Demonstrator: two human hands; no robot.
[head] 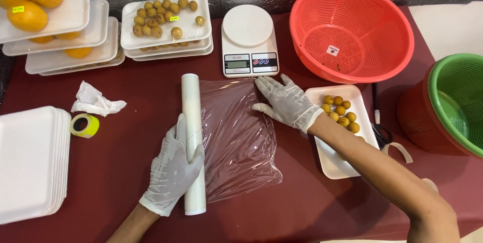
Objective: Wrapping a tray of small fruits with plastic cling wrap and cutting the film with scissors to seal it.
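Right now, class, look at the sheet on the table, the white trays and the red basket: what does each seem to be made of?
The sheet looks like thin clear plastic film: glossy, wrinkled, the table shows through. The empty trays look like matte white foam, thick-edged and stacked. The red basket appears to be moulded plastic, perforated, with a slight sheen.

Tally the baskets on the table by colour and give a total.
Orange-red basket: 1
Green basket: 1
Dark red basket, nested under the green one: 1
Total: 3
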